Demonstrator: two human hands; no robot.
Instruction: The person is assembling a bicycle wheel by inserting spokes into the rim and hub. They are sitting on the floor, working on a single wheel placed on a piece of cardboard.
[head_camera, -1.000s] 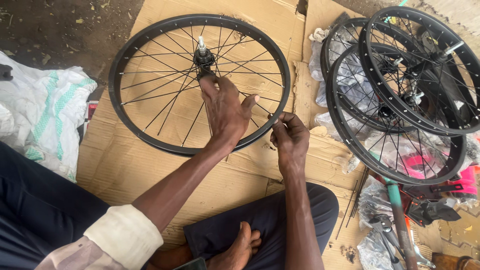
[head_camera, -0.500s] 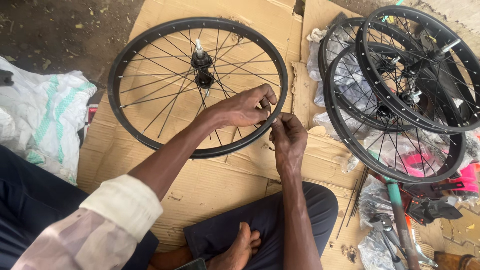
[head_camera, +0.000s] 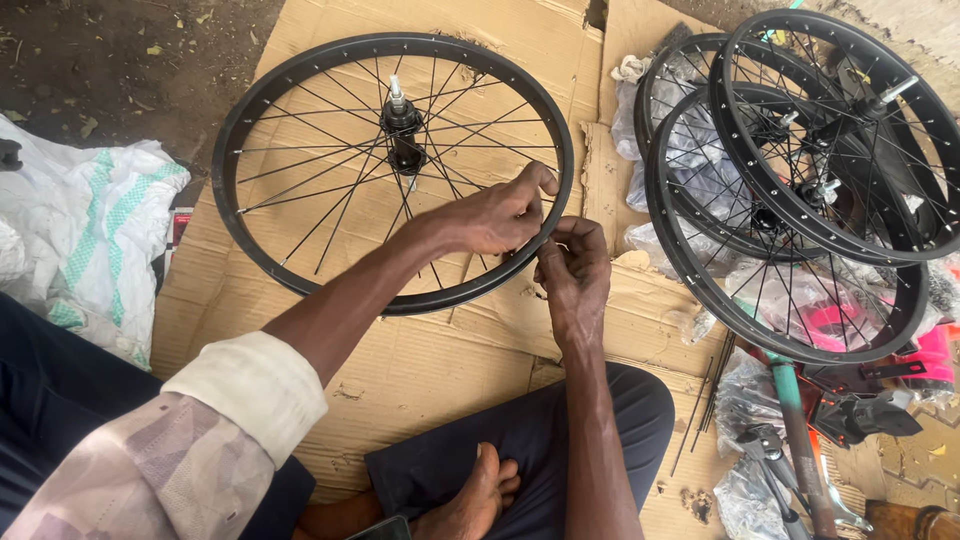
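- Your left hand lies across the near side of the wheel, which sits flat on the cardboard; its fingers are closed around the rim and the spokes there, the thumb up over the rim's edge.
- Your right hand is just outside the rim, touching the left, its fingertips pinched together on something small at the rim; I cannot tell what it is, perhaps a nipple or a spoke end.
- To my eye you are fixing a spoke at the rim. Keep the left grip firm so that the wheel does not turn or slide on the cardboard while the right works.
- Hold the spoke in line with its hole; a slanted start would likely bind.
- Mind the hub: its axle stands upright, so press down on the rim only lightly or the wheel will rock.
- The loose spokes lie by your right knee, near the stacked wheels; they are within reach of the right hand.
- Against the frame half a second ago, your left hand has shifted little, its thumb now higher over the rim, and the right has closed in under it. A second ago the left was spread flat over the spokes near the hub.
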